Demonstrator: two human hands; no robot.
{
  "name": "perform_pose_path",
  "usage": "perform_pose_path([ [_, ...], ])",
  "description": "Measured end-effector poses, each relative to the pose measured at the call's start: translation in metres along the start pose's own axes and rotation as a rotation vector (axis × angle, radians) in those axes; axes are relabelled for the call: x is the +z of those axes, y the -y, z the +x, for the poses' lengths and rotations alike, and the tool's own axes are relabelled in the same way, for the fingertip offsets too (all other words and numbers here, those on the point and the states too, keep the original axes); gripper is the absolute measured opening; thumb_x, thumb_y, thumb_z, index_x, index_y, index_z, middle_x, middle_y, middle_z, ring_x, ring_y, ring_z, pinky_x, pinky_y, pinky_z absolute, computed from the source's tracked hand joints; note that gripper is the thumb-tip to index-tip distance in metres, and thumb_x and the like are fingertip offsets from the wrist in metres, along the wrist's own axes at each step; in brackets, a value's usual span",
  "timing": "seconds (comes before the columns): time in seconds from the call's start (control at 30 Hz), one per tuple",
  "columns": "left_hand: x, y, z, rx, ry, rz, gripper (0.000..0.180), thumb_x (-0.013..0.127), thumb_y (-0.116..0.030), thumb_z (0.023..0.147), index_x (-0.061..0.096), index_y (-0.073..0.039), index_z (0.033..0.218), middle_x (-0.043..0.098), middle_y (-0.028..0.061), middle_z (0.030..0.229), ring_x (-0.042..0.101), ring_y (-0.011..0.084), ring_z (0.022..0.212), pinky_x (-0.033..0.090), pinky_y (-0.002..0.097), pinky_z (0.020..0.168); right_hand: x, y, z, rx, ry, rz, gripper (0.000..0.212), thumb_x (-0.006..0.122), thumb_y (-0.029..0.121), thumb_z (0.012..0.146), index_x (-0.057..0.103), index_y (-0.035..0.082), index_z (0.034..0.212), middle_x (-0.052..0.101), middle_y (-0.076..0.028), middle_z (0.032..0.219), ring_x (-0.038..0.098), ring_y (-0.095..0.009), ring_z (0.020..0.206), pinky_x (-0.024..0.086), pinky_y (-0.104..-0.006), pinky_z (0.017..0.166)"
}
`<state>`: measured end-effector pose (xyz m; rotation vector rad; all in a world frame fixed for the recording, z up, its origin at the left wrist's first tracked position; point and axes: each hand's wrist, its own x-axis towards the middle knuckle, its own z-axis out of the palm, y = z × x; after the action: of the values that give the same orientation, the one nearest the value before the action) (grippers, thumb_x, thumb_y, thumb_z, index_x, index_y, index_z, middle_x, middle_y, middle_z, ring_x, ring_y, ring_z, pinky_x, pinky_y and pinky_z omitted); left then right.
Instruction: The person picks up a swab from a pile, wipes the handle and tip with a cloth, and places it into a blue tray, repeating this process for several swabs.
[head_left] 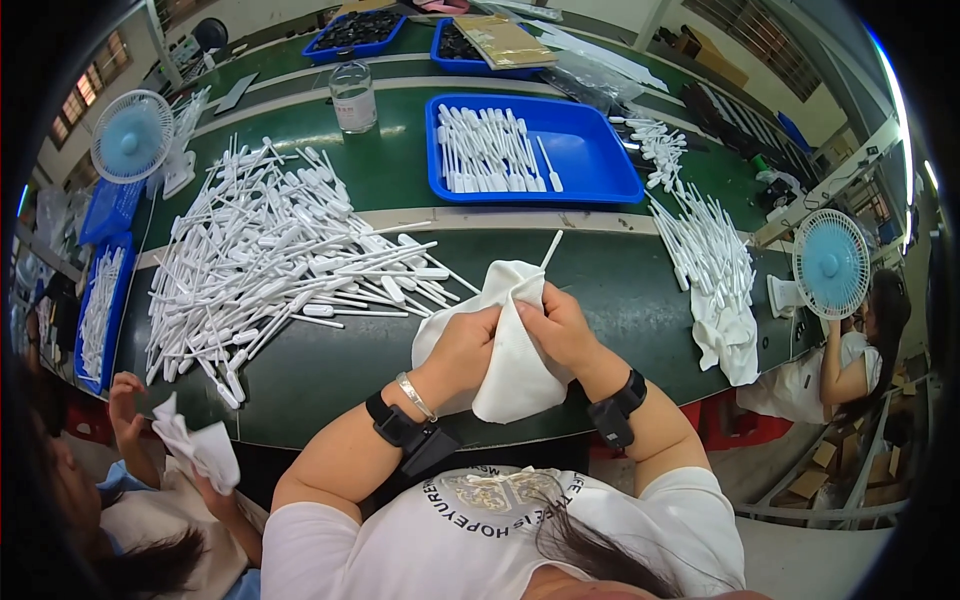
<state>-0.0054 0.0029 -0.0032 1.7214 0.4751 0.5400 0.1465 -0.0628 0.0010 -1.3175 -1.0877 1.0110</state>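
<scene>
1 view on my feed: head, left of 2 head-worn fisheyes. I look down and forward from above the white shirt (pixel 400 570), near; left hand (pixel 462 352) and right hand (pixel 563 328) at close range, mid-view; green table (pixel 620 275) running far. Straight edges bow toward the rim.

Matt cloth (pixel 522 372), glossy plastic tray (pixel 592 152)

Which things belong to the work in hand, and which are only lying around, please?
Likely part of the work:
white cloth, in left hand and right hand
white stick poking from it
large stick pile
blue tray

Apparently lying around:
glass bottle
brown cardboard
</scene>
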Motion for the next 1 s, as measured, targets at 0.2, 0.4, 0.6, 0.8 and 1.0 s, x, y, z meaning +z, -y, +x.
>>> perform_pose_path([
  [0.2,0.000,0.006,0.001,0.044,0.136,0.065,0.023,0.058,-0.012,0.082,0.059,-0.002,0.104,0.065,0.0068,0.091,0.060,0.0133,0.082,0.048,0.0270,0.071,-0.006,0.006,0.006,0.087,-0.085,-0.009,0.025,0.051,0.016,0.088,0.053,-0.001,0.107,0.061,-0.006,0.093,0.056,-0.010,0.080,0.047,-0.0252,0.071],
  [0.4,-0.003,-0.012,0.006,-0.202,0.181,-0.146,0.016,0.053,-0.009,0.083,0.060,-0.001,0.095,0.060,0.0038,0.070,0.056,0.0111,0.053,0.043,0.0228,0.045,-0.027,0.006,0.020,0.011,-0.260,0.406,0.024,0.047,0.017,0.092,0.052,0.000,0.108,0.061,-0.006,0.094,0.057,-0.010,0.078,0.048,-0.0258,0.071],
  [0.6,-0.012,0.006,0.008,-0.055,0.109,-0.166,0.021,0.054,-0.011,0.083,0.056,-0.001,0.102,0.060,0.0048,0.080,0.056,0.0099,0.060,0.046,0.0224,0.052,0.005,-0.013,0.009,-0.006,-0.114,0.189,0.026,0.046,0.017,0.092,0.051,0.001,0.112,0.060,-0.005,0.095,0.057,-0.011,0.083,0.047,-0.0252,0.074],
  [0.8,-0.009,0.011,0.006,-0.064,0.009,-0.180,0.046,0.063,-0.009,0.078,0.046,-0.004,0.120,0.058,0.0052,0.100,0.053,0.0097,0.093,0.045,0.0250,0.078,0.013,-0.014,-0.001,-0.059,-0.036,0.084,0.027,0.046,0.016,0.092,0.050,0.001,0.114,0.060,-0.004,0.097,0.056,-0.010,0.087,0.046,-0.0238,0.076],
  [1.0,0.011,0.002,0.005,0.077,0.037,-0.380,0.029,0.060,-0.015,0.082,0.052,-0.005,0.108,0.057,0.0027,0.093,0.055,0.0097,0.085,0.046,0.0258,0.076,-0.019,0.015,0.009,-0.002,-0.253,0.357,0.027,0.045,0.022,0.092,0.053,0.000,0.106,0.060,-0.005,0.094,0.058,-0.012,0.084,0.046,-0.0236,0.072],
])
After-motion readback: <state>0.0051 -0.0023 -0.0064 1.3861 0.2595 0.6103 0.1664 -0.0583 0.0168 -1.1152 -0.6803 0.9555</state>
